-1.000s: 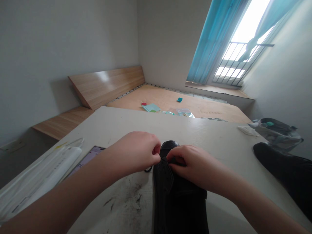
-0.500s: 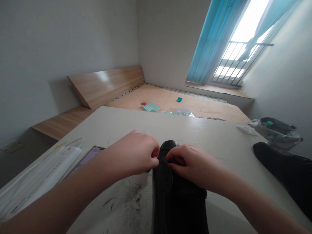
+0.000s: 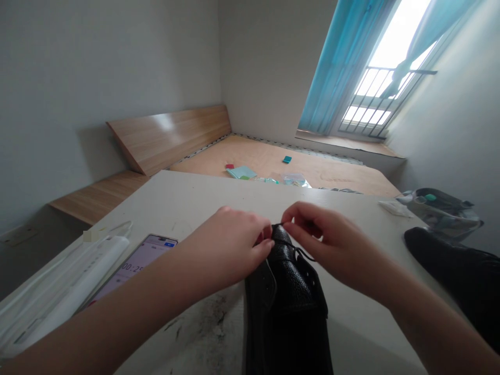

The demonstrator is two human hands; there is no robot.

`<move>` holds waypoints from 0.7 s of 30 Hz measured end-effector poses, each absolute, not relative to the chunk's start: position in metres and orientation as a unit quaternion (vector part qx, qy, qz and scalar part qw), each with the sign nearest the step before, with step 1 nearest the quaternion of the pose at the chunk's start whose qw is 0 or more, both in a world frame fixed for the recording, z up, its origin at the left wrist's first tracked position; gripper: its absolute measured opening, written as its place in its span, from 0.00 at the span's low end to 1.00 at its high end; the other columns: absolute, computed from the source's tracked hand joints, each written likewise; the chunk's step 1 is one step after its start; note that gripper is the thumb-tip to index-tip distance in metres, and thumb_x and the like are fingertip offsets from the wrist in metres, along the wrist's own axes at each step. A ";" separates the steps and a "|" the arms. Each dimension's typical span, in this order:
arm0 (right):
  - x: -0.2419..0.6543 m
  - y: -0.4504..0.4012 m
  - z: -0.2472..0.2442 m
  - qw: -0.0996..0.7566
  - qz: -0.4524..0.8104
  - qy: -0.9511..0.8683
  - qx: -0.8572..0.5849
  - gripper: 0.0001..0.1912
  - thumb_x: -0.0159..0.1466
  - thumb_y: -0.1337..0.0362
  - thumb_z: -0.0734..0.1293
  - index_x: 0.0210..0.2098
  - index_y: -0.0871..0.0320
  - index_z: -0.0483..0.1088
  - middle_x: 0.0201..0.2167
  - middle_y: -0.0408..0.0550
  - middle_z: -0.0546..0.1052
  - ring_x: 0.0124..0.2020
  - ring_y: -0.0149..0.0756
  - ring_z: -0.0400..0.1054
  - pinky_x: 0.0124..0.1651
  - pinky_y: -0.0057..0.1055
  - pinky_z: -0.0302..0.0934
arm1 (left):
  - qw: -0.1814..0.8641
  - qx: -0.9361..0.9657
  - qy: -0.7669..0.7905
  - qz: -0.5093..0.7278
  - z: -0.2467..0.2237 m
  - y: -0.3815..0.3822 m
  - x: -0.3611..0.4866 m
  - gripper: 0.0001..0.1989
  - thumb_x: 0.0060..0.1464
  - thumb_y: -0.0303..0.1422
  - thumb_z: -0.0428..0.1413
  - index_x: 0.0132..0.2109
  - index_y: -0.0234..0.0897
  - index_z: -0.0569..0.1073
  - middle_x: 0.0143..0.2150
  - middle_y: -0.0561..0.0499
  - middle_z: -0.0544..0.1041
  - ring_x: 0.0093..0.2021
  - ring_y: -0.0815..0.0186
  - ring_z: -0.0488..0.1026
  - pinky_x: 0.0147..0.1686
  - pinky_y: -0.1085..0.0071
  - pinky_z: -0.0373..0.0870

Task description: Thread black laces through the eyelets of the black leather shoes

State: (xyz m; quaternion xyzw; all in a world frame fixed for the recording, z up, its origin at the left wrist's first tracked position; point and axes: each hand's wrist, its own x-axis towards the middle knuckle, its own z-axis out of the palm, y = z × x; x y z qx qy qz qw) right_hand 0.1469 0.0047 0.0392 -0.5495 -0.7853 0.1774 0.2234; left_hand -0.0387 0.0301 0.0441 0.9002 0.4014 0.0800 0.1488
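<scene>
A black leather shoe (image 3: 291, 302) lies on the white table (image 3: 219, 190) with its opening toward me. My right hand (image 3: 318, 234) pinches a thin black shoelace (image 3: 299, 250) above the shoe's far end, thumb and forefinger together. On the left side of the shoe my left hand (image 3: 246, 245) has its fingers curled and pressed together at the lace; its fingertips are partly hidden. Loops of lace lie over the tongue, and eyelets show on the right flap.
A phone (image 3: 133, 265) and a white power strip (image 3: 82, 281) lie at the left. Another black shoe (image 3: 453, 265) and a clear bag (image 3: 449, 213) are at the right. Beyond the table, a bed (image 3: 332, 169) holds small packets.
My right hand has moved up and away from the shoe's left flap, drawing the lace. My left hand has shifted slightly right and up. More of the tongue and the phone now shows.
</scene>
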 end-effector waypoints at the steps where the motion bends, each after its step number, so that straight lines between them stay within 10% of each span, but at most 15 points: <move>1: 0.150 0.003 0.044 0.270 0.192 -0.775 -0.538 0.07 0.66 0.61 0.62 0.34 0.55 0.70 0.22 0.39 0.67 0.24 0.30 0.58 0.25 0.28 0.52 | 0.154 0.901 0.386 0.123 0.047 0.029 -0.037 0.14 0.62 0.38 0.48 0.35 0.38 0.74 0.33 0.51 0.77 0.35 0.61 0.72 0.36 0.66 0.59; 13: 0.159 -0.006 0.060 0.300 0.245 -0.786 -0.481 0.06 0.67 0.60 0.63 0.36 0.53 0.70 0.22 0.38 0.66 0.23 0.27 0.57 0.23 0.25 0.52 | 0.385 0.837 0.331 0.206 0.051 0.026 -0.035 0.19 0.66 0.39 0.45 0.27 0.38 0.67 0.25 0.57 0.69 0.28 0.69 0.66 0.29 0.71 0.59; 21: 0.144 -0.002 0.052 0.581 0.468 -0.569 -0.345 0.12 0.62 0.73 0.61 0.38 0.52 0.72 0.26 0.40 0.70 0.31 0.29 0.66 0.36 0.27 0.62 | 0.540 0.639 0.329 0.438 0.041 0.029 -0.018 0.05 0.64 0.33 0.51 0.39 0.37 0.66 0.34 0.54 0.78 0.36 0.68 0.75 0.39 0.71 0.69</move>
